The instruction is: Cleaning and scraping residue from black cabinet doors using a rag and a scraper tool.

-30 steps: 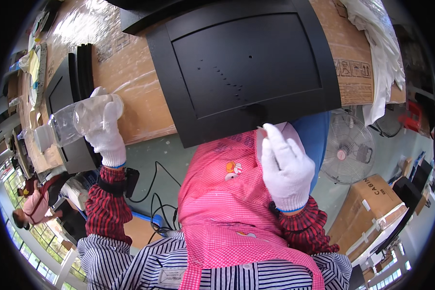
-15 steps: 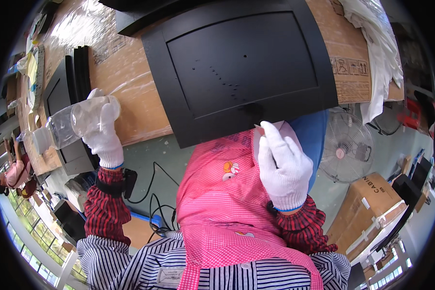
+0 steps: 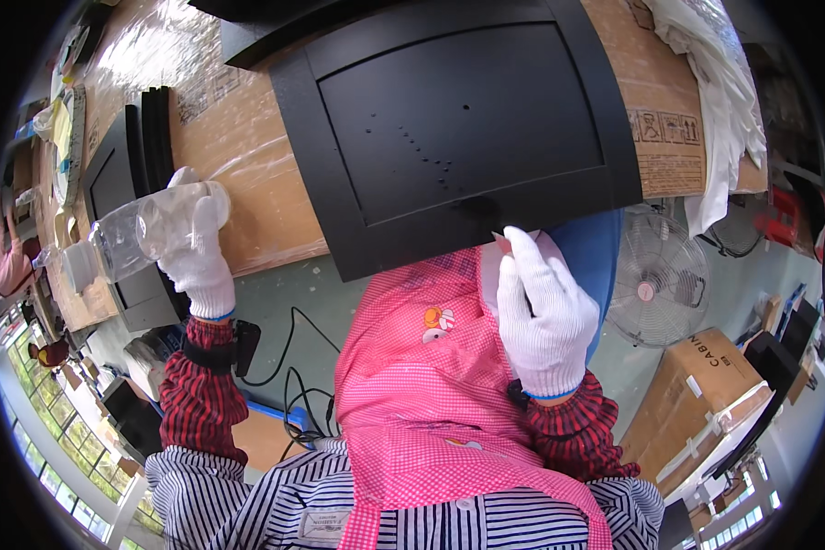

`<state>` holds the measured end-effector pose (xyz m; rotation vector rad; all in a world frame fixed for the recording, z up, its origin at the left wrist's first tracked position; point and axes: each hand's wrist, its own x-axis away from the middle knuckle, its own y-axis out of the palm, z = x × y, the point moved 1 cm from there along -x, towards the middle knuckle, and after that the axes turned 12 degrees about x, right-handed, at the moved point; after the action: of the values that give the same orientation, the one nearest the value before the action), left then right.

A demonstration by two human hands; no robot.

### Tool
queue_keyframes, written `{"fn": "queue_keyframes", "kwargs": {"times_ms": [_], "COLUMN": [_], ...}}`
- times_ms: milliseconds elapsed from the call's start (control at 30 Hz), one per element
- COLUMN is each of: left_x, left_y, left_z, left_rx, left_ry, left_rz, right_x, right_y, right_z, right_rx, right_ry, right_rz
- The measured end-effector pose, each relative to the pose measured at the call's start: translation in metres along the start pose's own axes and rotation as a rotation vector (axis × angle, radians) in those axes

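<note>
Head view | left hand (image 3: 197,261) grips clear bottle (image 3: 146,229) | right hand (image 3: 541,316) flat under black panel (image 3: 458,128) edge

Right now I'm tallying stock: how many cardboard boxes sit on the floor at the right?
1: a brown cardboard box beside the fan. More may be hidden past the picture's rim.

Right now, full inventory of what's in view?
panel: 1, black, flat on the bench, near edge overhanging the lap
bench: 1, brown cardboard cover under clear film
clear plastic bottle: 1, at bench's left edge, in left grip
black slabs: a few, on edge, left of panel
white cloth: 1, far right of bench
fan: 1, grey, on floor right
cardboard box: 1, brown, floor lower right
apron: 1, pink check
left hand: white glove, gripping bottle
right hand: white glove, at panel's near edge
</note>
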<state>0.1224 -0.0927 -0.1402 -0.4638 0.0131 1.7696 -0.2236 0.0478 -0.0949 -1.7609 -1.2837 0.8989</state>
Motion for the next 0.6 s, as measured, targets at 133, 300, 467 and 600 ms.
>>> {"fn": "queue_keyframes", "kwargs": {"times_ms": [133, 300, 467, 600], "left_x": [-0.003, -0.002, 0.0, -0.001], "left_y": [-0.006, -0.004, -0.002, 0.0], "left_z": [0.0, 0.001, 0.0, -0.002], "left_rx": [-0.005, -0.011, 0.029, 0.019], "left_ry": [-0.051, -0.024, -0.006, -0.007], "left_rz": [-0.027, -0.028, -0.006, -0.012], "right_x": [0.002, 0.004, 0.004, 0.002], "right_y": [0.0, -0.001, 0.005, 0.01], "right_z": [-0.002, -0.004, 0.002, 0.008], "right_rx": [0.02, 0.055, 0.035, -0.001], "right_ry": [-0.014, -0.038, -0.072, -0.071], "right_rz": [-0.02, -0.047, 0.053, 0.094]}}
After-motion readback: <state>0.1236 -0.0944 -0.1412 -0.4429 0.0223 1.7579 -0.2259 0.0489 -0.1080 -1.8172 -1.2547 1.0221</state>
